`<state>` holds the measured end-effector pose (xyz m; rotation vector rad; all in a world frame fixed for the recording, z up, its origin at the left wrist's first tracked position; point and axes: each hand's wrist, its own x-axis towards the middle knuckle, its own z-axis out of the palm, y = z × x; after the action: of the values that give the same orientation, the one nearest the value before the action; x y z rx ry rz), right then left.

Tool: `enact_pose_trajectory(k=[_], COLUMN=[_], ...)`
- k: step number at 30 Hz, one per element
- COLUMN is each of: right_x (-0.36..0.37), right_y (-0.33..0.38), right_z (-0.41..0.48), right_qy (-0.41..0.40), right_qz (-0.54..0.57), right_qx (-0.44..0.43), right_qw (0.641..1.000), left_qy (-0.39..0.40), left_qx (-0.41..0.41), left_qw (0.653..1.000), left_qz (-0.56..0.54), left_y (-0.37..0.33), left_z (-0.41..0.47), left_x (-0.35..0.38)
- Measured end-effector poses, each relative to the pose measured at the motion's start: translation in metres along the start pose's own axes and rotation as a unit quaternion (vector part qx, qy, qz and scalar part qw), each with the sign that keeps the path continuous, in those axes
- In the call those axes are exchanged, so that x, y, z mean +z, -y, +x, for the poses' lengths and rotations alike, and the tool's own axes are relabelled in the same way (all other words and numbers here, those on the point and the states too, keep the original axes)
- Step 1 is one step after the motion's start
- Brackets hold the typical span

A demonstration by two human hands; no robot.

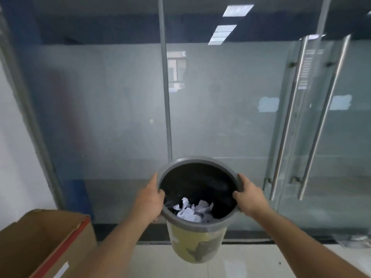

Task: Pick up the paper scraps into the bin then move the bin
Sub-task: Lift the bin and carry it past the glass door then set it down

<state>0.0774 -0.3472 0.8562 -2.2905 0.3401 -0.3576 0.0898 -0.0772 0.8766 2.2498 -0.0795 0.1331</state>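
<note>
The left hand (149, 199) and right hand (248, 194) each close their grip on opposite sides of the bin (197, 197) rim, at lower centre. This two-sided hold likely keeps the bin level, so the paper scraps (193, 211) stay inside

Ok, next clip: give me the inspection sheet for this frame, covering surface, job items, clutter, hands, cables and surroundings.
Surface: pale tiled floor, a small dark speck at lower right.
Job's things: bin with grey rim and translucent body, held up off the floor; crumpled paper scraps lie inside on the black liner.
Clutter: open cardboard box at lower left, with red tape on its edge.
Hands: left hand and right hand grip opposite sides of the rim, thumbs inside, fingers outside.
Cables: nothing seen.
Surroundings: frosted glass partition ahead; glass doors with two long metal handles at right; white wall at far left.
</note>
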Motion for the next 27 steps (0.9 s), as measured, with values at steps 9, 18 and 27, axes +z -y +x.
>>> enact_pose_trajectory(k=[9,18,27], right_x=[-0.025,-0.131,-0.269], right_y=[0.036,-0.038,-0.153], right_z=[-0.010,-0.049,-0.128], right_qy=[-0.031,-0.137,-0.241], right_qz=[0.037,0.013,-0.006], right_qx=[-0.012,0.082,0.211], right_qw=[0.999,0.987,0.947], left_qy=[-0.014,0.082,0.243], left_qx=[0.038,0.129,0.207], left_qw=[0.999,0.988,0.946], left_qz=[0.007,-0.013,-0.058], left_y=[-0.036,-0.109,-0.219], left_z=[-0.011,0.002,-0.053], left_x=[-0.044,0.049,0.209])
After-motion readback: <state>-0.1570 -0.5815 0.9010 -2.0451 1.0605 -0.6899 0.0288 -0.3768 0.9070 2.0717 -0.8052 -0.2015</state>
